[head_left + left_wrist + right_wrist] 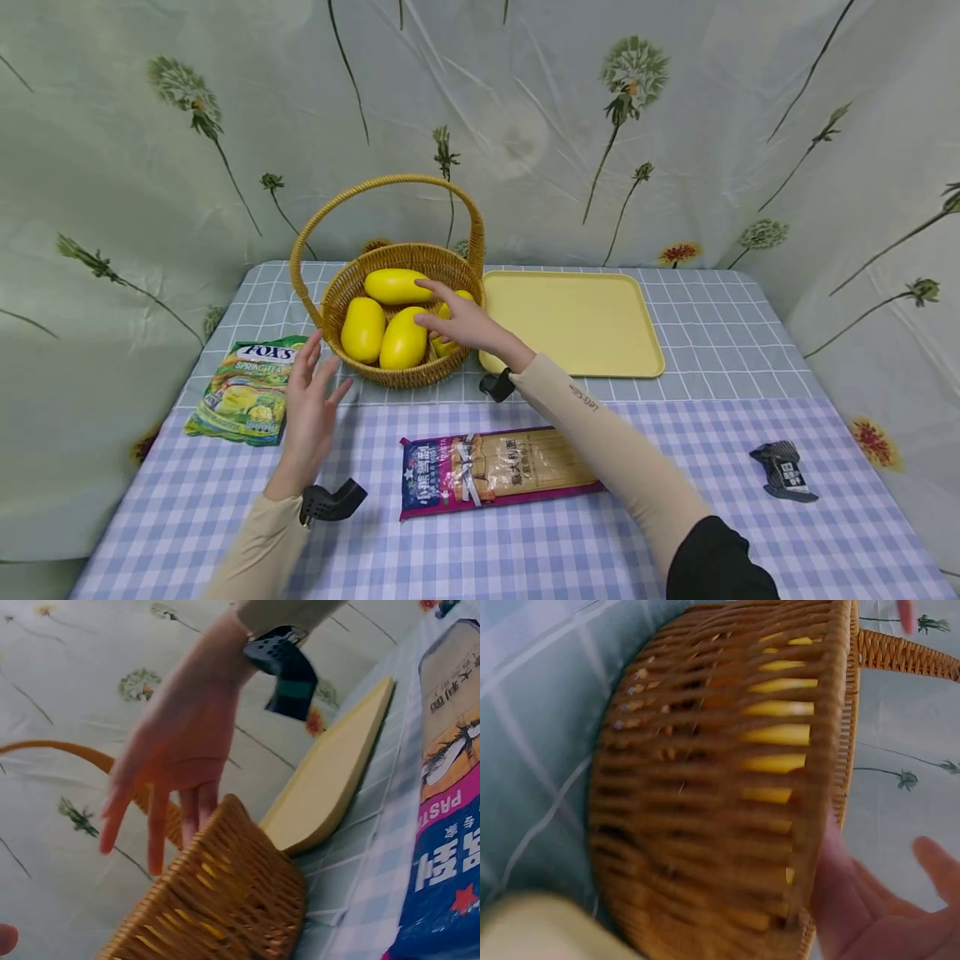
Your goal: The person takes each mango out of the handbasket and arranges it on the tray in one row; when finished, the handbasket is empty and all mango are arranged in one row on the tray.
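Note:
A round wicker basket [397,379] with a tall handle [390,177] holds several yellow mangoes [403,337]. My right hand [471,323] is over the basket's right side, fingers spread and partly over the rightmost mango [444,343]; whether they touch it I cannot tell. In the left wrist view, the right hand's fingers [156,832] point down behind the wicker rim. My left hand [307,417] hovers at the basket's front left, fingers apart and holding nothing. Beside it lies a green FOX'S candy bag [243,396].
A yellow tray [577,325] lies right of the basket. A pasta packet [495,471] is in front, partly under the right forearm. Far right lies a small black wrapped packet [784,472]. A floral curtain [525,100] hangs behind the checked table.

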{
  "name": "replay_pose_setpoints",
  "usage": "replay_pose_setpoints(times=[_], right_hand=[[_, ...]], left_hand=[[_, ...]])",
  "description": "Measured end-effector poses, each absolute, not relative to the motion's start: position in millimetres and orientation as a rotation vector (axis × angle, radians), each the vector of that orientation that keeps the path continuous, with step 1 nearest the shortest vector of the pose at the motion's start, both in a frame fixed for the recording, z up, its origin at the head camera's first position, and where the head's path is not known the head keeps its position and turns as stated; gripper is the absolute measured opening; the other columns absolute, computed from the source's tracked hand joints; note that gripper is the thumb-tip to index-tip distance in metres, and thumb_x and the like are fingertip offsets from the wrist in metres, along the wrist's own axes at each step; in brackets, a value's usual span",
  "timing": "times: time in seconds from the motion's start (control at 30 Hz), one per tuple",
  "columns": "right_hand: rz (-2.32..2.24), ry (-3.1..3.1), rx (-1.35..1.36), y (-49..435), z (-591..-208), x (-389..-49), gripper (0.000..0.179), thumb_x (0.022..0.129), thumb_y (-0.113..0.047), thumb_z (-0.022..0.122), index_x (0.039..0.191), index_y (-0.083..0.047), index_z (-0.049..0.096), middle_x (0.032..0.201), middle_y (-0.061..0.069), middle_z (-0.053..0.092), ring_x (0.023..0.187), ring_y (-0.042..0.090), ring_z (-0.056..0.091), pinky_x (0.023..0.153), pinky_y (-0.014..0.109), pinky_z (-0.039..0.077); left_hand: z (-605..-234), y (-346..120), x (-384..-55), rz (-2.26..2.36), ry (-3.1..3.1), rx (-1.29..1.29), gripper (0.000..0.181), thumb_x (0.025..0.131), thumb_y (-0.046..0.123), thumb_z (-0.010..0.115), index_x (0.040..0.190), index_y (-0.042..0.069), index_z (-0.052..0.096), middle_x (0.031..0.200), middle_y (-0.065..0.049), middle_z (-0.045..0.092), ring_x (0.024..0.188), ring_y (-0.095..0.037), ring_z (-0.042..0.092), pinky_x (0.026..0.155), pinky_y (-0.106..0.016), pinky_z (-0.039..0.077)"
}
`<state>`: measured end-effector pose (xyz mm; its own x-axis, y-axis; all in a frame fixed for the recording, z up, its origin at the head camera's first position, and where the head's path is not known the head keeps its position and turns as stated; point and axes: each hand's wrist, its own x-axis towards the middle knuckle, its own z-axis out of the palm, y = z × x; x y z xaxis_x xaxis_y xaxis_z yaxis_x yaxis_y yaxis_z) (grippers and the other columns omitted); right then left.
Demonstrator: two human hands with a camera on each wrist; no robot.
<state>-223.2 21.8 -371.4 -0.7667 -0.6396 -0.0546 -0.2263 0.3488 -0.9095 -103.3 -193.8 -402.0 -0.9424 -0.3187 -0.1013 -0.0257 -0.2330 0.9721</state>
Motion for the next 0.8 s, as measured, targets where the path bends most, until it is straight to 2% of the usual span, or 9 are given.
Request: replay_pose_setpoints(times=[0.2, 0.33, 0.47, 0.6, 0.67, 0.73, 0.8], right_hand=[[-1.290, 2.194, -0.679, 5.1, -374.9, -224.7, 0.061, 0.100, -0.029, 0.053, 0.152, -0.017, 0.025, 0.147, 0.023, 0.032, 0.081, 0.035, 0.065, 0.067, 0.032, 0.057], [-1.220, 2.227, -0.657, -2.5, -378.7, -227.1, 0.062, 0.099, -0.030, 0.054, 0.152, -0.016, 0.025, 0.144, 0.021, 0.039, 0.070, 0.027, 0.065, 0.062, 0.029, 0.056], [-1.181, 2.229, -0.609, -10.3, -381.3, -228.6, 0.063, 0.098, -0.031, 0.055, 0.152, -0.017, 0.025, 0.143, 0.020, 0.040, 0.063, 0.021, 0.063, 0.063, 0.028, 0.055], [-1.120, 2.273, -0.611, -18.7, -381.1, -228.3, 0.063, 0.098, -0.031, 0.056, 0.152, -0.016, 0.027, 0.142, 0.018, 0.043, 0.059, 0.020, 0.062, 0.067, 0.026, 0.054], [-1.061, 2.319, -0.635, -23.0, -381.4, -228.1, 0.063, 0.097, -0.031, 0.057, 0.151, -0.016, 0.029, 0.142, 0.016, 0.045, 0.066, 0.022, 0.062, 0.072, 0.026, 0.052], [-0.978, 2.383, -0.665, -27.2, -381.6, -227.9, 0.063, 0.096, -0.031, 0.059, 0.150, -0.015, 0.032, 0.142, 0.014, 0.045, 0.086, 0.023, 0.062, 0.081, 0.026, 0.048], [-0.899, 2.437, -0.676, -31.2, -382.1, -227.7, 0.062, 0.095, -0.031, 0.060, 0.150, -0.015, 0.034, 0.144, 0.012, 0.044, 0.109, 0.024, 0.055, 0.089, 0.029, 0.045]], left_hand=[[-414.3, -190.1, -115.8, -2.351, -1.850, 0.492, 0.060, 0.101, 0.012, 0.045, 0.154, 0.028, 0.020, 0.159, 0.008, -0.001, 0.142, -0.023, 0.015, 0.111, -0.047, 0.027], [-419.3, -189.7, -121.5, -2.344, -1.873, 0.482, 0.062, 0.101, 0.011, 0.045, 0.154, 0.026, 0.018, 0.159, 0.009, -0.001, 0.141, -0.025, 0.018, 0.111, -0.046, 0.027], [-423.6, -189.3, -125.1, -2.354, -1.870, 0.456, 0.062, 0.101, 0.008, 0.045, 0.154, 0.022, 0.018, 0.159, 0.007, 0.001, 0.139, -0.026, 0.022, 0.110, -0.046, 0.029], [-426.3, -189.3, -126.7, -2.352, -1.875, 0.469, 0.061, 0.100, 0.008, 0.046, 0.154, 0.022, 0.020, 0.159, 0.005, 0.001, 0.138, -0.026, 0.023, 0.109, -0.046, 0.030], [-426.8, -189.5, -127.1, -2.350, -1.883, 0.478, 0.061, 0.101, 0.008, 0.046, 0.154, 0.022, 0.020, 0.159, 0.005, 0.001, 0.138, -0.026, 0.023, 0.109, -0.046, 0.030], [-426.8, -189.9, -127.4, -2.354, -1.888, 0.484, 0.061, 0.101, 0.009, 0.046, 0.154, 0.023, 0.020, 0.159, 0.005, 0.001, 0.137, -0.026, 0.024, 0.109, -0.046, 0.031], [-426.5, -190.6, -127.4, -2.358, -1.891, 0.489, 0.062, 0.101, 0.009, 0.047, 0.154, 0.024, 0.020, 0.159, 0.005, 0.000, 0.137, -0.026, 0.025, 0.109, -0.045, 0.031]])
